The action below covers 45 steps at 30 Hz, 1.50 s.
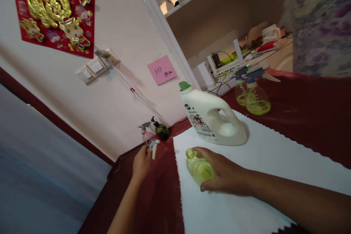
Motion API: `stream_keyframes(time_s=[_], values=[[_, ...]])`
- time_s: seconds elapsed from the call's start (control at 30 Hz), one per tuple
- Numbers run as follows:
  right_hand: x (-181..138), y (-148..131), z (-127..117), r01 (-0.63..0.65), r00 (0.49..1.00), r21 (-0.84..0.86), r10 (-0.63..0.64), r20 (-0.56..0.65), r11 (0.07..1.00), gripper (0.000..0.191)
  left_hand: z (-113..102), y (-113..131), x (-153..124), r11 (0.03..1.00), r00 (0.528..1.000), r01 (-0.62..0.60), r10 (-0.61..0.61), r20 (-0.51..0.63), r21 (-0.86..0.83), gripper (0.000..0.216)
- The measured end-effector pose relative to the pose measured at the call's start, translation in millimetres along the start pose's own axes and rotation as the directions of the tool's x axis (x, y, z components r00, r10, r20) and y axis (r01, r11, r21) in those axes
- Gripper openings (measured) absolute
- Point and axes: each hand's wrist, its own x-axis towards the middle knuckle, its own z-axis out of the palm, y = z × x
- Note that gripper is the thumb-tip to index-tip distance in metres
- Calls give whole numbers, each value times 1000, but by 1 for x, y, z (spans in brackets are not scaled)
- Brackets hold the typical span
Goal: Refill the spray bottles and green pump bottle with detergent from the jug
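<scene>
The person's right arm (296,197) comes in closest to the camera, and its right hand (226,171) is wrapped round the side of a translucent yellow-green bottle with an open neck (199,169). That bottle is on the near side of a large cream plastic jug with a moulded handle and a green spout (201,108). Its long axis runs roughly parallel to the jug's, mouth upward; I cannot tell whether its base touches the white sheet with a scalloped edge (219,208) beneath the jug.

Left of the jug, over the dark red surface (159,197), the left hand (142,162) appears to grip a grey-and-white plastic trigger spray head (154,146), though the fingers partly hide it. The relation that counts: the spray head lies left of the open neck, well apart from it, and the left hand is the nearer one to it.

Also left of the jug, by the wall, are a pink spray bottle (146,136) and a dark green pump bottle (162,131). Right of the jug stand two clear spray bottles with yellow-green liquid (258,105).
</scene>
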Motion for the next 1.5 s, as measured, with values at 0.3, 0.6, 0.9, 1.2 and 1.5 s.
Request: stream_keyframes(time_s=[0.3, 0.6, 0.9, 1.2, 1.5], values=[[-2, -4, -2, 1, 1000, 14, -2, 14, 1000, 109, -43, 139, -40, 328, 960, -279, 70, -271, -902, 42], [1, -2, -1, 18, 1000, 39, -18, -3, 999, 108, -23, 184, -62, 215, 969, -241, 112, -221, -947, 34], [2, -4, -1, 12, 1000, 40, -12, 0, 999, 111, 25, 167, -83, 246, 995, -94, 54, -83, -965, 41], [2, -8, -3, 55, 998, 15, -55, -30, 998, 101, 65, 131, -106, 349, 983, 149, 48, 176, -925, 51], [4, -2, -1, 77, 996, 32, -75, -53, 997, 102, 61, 138, -110, 383, 987, 144, 7, 158, -912, 54]])
